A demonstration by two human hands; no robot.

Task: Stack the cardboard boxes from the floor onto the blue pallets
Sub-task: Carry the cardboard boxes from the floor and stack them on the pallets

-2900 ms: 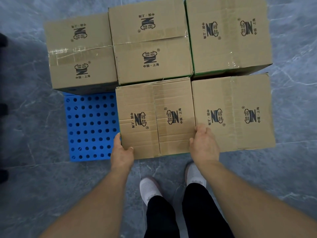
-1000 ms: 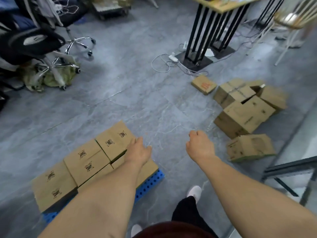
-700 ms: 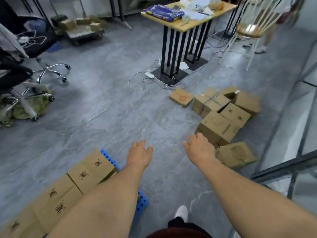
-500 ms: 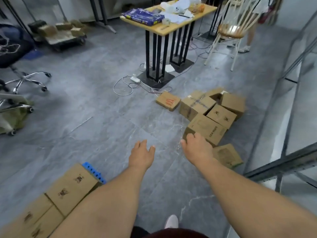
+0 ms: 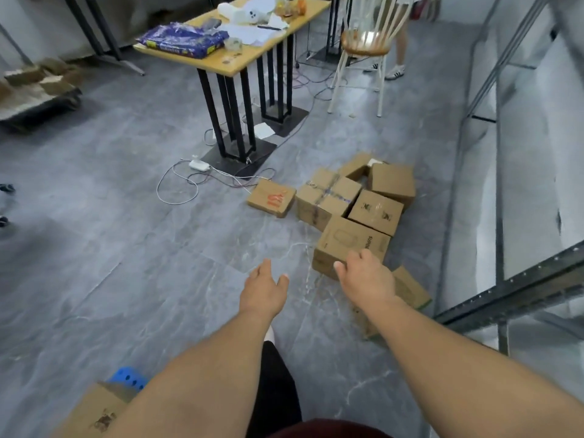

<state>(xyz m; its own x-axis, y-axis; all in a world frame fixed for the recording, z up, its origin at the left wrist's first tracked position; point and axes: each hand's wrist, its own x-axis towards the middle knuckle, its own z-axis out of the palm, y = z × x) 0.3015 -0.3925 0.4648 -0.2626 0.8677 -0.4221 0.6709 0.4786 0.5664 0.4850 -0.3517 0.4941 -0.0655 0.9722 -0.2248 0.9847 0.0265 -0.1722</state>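
We're holding both hands out empty, the left hand (image 5: pixel 264 294) spread over bare floor, the right hand (image 5: pixel 366 279) loosely curled and overlapping the nearest cardboard box (image 5: pixel 350 245). That box is lying at the near edge of the pile, and a blue pallet (image 5: pixel 128 377) corner is peeking well behind it.

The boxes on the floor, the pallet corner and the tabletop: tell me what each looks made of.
The boxes on the floor look like brown corrugated cardboard, matte, with printed marks, creased edges and tape across one. The pallet corner seems moulded plastic: uniform bright blue, with round holes. The tabletop looks like light wood or a wood-look laminate, smooth and yellowish; the grain is too faint to tell which.
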